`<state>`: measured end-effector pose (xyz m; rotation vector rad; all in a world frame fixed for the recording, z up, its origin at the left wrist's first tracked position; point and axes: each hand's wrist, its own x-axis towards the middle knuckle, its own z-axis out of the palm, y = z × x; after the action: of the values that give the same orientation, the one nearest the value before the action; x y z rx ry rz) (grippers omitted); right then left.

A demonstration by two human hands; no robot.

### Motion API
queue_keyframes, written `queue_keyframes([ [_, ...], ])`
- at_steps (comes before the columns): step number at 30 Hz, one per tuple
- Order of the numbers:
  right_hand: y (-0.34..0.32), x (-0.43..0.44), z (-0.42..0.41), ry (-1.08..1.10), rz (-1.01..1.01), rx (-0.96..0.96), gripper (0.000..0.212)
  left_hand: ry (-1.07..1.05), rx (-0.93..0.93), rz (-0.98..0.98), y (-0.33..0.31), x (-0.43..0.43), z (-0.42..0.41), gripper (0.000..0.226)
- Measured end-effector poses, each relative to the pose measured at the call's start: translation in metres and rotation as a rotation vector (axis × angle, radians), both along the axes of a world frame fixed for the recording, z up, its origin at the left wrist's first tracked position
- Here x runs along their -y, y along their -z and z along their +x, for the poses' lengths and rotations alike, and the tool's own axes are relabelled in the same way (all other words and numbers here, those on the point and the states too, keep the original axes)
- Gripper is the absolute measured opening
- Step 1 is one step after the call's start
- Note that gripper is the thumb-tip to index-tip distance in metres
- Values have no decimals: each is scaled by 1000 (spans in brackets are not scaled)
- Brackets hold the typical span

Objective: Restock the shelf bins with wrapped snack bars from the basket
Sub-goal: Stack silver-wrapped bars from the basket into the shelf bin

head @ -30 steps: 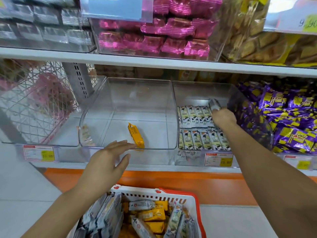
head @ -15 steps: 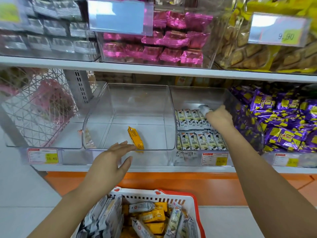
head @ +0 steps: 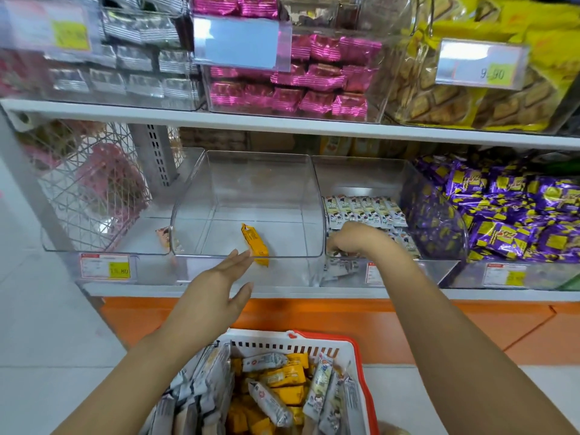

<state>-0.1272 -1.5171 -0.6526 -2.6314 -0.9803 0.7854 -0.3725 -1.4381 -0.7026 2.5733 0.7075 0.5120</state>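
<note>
At the far left, silver packs [head: 125, 67] fill a clear bin on the upper shelf [head: 282, 124], and below them a wire rack [head: 91, 189] stands at the end of the lower shelf, with a price tag [head: 105, 266] on the shelf edge just to its right. Next comes the middle bin [head: 251, 180], clear-walled, under a bin of pink packs [head: 314, 86]. A single yellow bar [head: 255, 243] lies on its floor near the front wall, angled with one end toward the front edge. The left hand [head: 219, 284] hovers in front of this bin, fingers straight and held together, thumb spread apart, the fingertips [head: 246, 255] just beside the bar's near end; whether they touch it cannot be told. Below the hands, at the bottom of the view, the red and white basket [head: 356, 350] sits on the floor, packed with grey-white wrapped bars [head: 207, 381] on its left and yellow and white ones [head: 282, 379] in the middle. To the right of the middle bin, the right bin [head: 361, 174] holds white bars [head: 364, 210] laid side by side in neat rows. The right hand [head: 354, 240] is over the front row, knuckles up and fingers curled downward toward the bin's front; whether it pinches a bar cannot be told. Farther right lie heaped purple packs [head: 518, 215], and above them yellow bags [head: 470, 102] behind a price label.
</note>
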Motion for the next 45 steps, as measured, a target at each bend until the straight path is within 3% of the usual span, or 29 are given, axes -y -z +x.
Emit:
queue_keyframes([
  [3, 1, 3, -12, 22, 29, 10, 16, -20, 20, 5, -3, 7, -10, 49],
  [4, 4, 5, -14, 55, 103, 3, 25, -32, 9, 12, -2, 8, -15, 47],
  [6, 5, 14, -25, 147, 336, 85, 36, -59, -18, 4, 3, 9, -24, 40],
  [9, 6, 31, -57, 196, 719, 239, 13, -90, -123, -3, 16, 5, -41, 24],
  [11, 14, 39, -83, 140, 819, 197, 19, -112, -275, 21, 31, 0, -54, 34],
  [13, 32, 41, -107, 34, 744, 93, 20, -151, -431, -2, 45, -4, -67, 40],
  [17, 100, 28, -146, -95, 385, -263, 21, -157, -815, -144, 77, -10, -92, 30],
  [20, 151, 17, -168, 27, 185, -667, 48, -139, -931, -284, 98, -15, -106, 37],
  [24, 193, 2, -188, 293, 111, -1008, 63, -101, -979, -362, 110, -17, -99, 17],
  [31, 203, -33, -195, 461, 25, -1121, 62, 3, -1033, -350, 119, -25, -93, 25],
  [37, 208, -36, -199, 538, -17, -1088, 60, 4, -1004, -329, 124, -28, -93, 27],
  [39, 212, -34, -204, 545, 8, -1074, 53, 3, -997, -332, 123, -25, -94, 21],
  [43, 213, -35, -209, 473, 66, -999, 72, 42, -952, -262, 120, -22, -94, 18],
  [45, 209, -36, -212, 406, 85, -976, 68, 52, -951, -247, 119, -22, -95, 14],
])
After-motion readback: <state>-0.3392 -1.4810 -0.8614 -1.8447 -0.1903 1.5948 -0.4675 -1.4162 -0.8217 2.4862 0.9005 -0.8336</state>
